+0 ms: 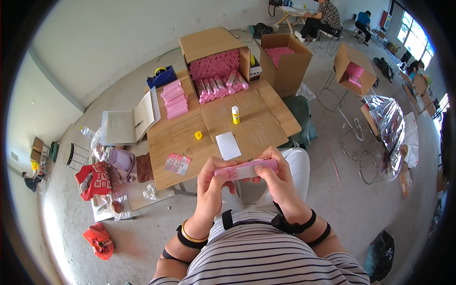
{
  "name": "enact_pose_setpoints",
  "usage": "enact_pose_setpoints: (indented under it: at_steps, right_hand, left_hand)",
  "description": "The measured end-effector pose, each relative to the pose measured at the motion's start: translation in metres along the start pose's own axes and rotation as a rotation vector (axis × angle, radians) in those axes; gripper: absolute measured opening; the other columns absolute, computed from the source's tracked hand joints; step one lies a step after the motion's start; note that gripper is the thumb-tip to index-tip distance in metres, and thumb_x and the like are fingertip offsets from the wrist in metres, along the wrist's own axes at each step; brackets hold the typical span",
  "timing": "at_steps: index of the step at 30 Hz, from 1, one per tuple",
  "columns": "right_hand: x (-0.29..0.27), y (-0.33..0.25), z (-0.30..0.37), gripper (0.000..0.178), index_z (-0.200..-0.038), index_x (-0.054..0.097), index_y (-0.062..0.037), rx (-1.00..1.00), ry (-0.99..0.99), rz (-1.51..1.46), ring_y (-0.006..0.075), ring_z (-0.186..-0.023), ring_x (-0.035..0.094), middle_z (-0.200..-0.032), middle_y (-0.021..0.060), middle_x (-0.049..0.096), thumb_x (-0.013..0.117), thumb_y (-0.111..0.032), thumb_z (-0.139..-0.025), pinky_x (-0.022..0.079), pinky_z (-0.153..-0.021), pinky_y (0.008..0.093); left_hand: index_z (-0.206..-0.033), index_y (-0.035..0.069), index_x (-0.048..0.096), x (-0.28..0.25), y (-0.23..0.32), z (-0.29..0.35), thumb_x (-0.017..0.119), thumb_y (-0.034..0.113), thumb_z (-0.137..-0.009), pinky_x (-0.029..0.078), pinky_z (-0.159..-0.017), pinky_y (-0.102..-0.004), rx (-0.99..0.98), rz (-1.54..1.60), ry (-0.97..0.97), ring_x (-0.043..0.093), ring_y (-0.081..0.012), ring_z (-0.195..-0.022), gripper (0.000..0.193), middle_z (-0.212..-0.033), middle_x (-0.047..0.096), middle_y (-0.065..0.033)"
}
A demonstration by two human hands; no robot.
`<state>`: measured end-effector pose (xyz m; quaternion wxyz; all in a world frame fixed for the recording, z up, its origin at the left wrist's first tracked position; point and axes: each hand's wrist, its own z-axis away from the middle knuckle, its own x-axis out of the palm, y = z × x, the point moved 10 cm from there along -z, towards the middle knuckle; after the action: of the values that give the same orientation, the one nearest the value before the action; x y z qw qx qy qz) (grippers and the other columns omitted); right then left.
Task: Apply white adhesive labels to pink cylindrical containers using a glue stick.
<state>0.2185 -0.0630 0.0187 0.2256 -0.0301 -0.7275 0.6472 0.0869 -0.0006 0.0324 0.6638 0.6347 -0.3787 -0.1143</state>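
Both my hands grip a pink roll [246,169] with a pale label band around its middle, held level above the table's front edge. My left hand [210,185] closes on its left end, and my right hand [281,183] on its right end, with the thumb pressed on the band. Just beyond lies a white sheet of paper [228,145]. Farther back an upright yellow-and-white glue stick [235,115] stands uncapped-looking near a round yellow cap [198,135]. Pink-and-white printed labels [177,164] lie to the left.
On the wooden table [164,142], a cardboard box [209,42] holds many pink rolls, several banded ones at its front. Plain pink rolls [175,99], a blue tape dispenser [161,77] and an open folder [128,124] sit left. Another carton [289,66] stands behind; people sit farther off.
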Motion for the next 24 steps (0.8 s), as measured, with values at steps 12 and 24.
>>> enact_pose_setpoints:
  at_steps: [12,24]
  right_hand:
    - [-0.004,0.002,0.004,0.014,-0.088,0.050,-0.0046,-0.029,0.032,-0.010,0.0086,-0.070,0.056,-0.082,0.0031,0.057,0.062,-0.012,-0.090,0.049,-0.062,0.0240]
    - [-0.014,0.015,0.004,0.014,-0.085,0.048,-0.0079,0.043,0.064,-0.147,0.0086,-0.068,0.054,-0.082,0.0040,0.058,0.061,-0.012,-0.088,0.047,-0.061,0.0239]
  left_hand:
    - [-0.107,0.004,0.052,0.004,-0.006,-0.001,0.043,0.018,-0.095,0.046,-0.061,-0.0254,-0.058,0.116,-0.041,0.065,-0.0202,-0.091,0.020,-0.118,0.062,-0.0194]
    - [-0.124,0.002,0.045,0.013,-0.006,0.004,0.061,0.004,-0.090,0.046,-0.063,-0.0217,-0.047,0.025,-0.155,0.062,-0.0150,-0.096,0.037,-0.109,0.062,-0.0092]
